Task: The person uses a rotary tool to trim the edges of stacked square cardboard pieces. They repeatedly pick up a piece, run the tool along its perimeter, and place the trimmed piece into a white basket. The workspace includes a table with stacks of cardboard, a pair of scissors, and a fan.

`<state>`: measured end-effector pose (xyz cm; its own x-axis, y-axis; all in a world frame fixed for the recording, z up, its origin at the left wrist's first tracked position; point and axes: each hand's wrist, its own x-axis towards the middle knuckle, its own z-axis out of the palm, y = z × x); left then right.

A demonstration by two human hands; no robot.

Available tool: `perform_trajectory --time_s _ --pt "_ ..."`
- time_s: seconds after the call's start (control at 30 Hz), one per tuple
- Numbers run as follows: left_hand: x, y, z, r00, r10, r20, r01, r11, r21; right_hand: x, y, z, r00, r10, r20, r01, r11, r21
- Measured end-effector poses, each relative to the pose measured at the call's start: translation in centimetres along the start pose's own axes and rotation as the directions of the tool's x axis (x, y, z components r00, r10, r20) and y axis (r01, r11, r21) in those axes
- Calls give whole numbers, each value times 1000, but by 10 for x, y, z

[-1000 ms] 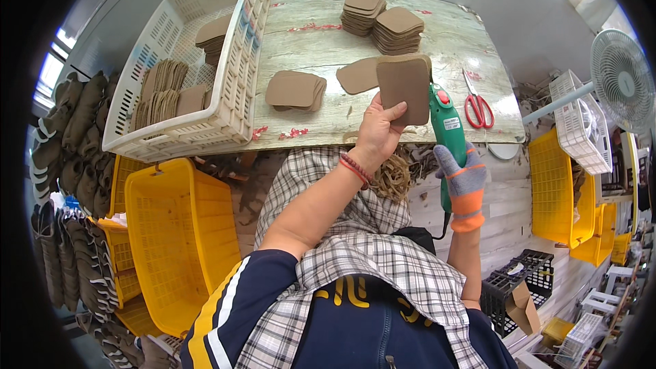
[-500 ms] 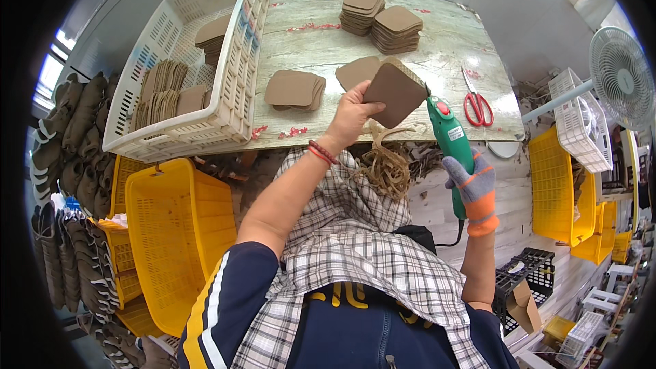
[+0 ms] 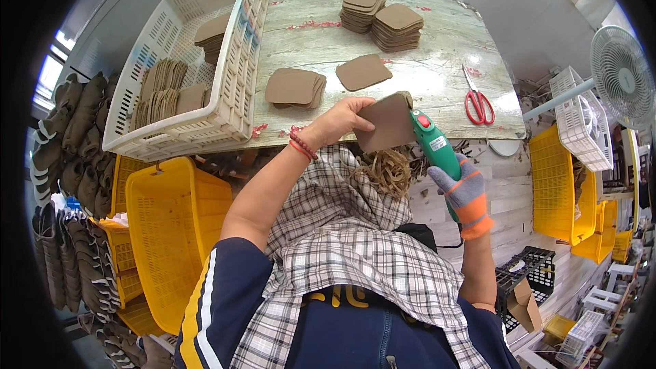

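Between its thumb and fingers, my bare left hand [image 3: 344, 120] grips a brown square pad [image 3: 386, 125] with rounded corners, near the table's front edge. My right hand [image 3: 462, 190], in a grey and orange glove, is wrapped round a green corded power tool [image 3: 435, 145] with a red switch. The tool's tip meets the pad's right edge, and its working end is hidden there. A single brown pad [image 3: 363, 72] lies on the table just beyond. Thin tan trimmings [image 3: 387, 172] hang in a tangle on my lap below the held pad.
On the table [image 3: 301, 34] are a small pad stack [image 3: 295, 89], two taller stacks [image 3: 396, 27] and red-handled scissors [image 3: 479, 106]. A white crate [image 3: 236, 61] holding pads stands left. Yellow crates [image 3: 164, 246] flank me, and a fan [image 3: 620, 76] stands at right.
The held pad and the green tool have shifted left and nearer to me, and the pad has turned. The single pad behind is now fully uncovered.
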<state>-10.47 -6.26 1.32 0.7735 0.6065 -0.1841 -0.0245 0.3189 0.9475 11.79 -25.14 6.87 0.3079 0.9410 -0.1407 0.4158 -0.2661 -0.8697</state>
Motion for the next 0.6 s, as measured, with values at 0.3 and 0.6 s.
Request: perform_trajectory --time_s 0.3,0.6 --pt "-10 13 -10 997 -65 49 50 964 261 6 1 1 991 71 111 -85 988 129" --pt "-17 22 -23 983 87 -161 -3 888 461 3 0 1 975 116 190 -153 969 195"
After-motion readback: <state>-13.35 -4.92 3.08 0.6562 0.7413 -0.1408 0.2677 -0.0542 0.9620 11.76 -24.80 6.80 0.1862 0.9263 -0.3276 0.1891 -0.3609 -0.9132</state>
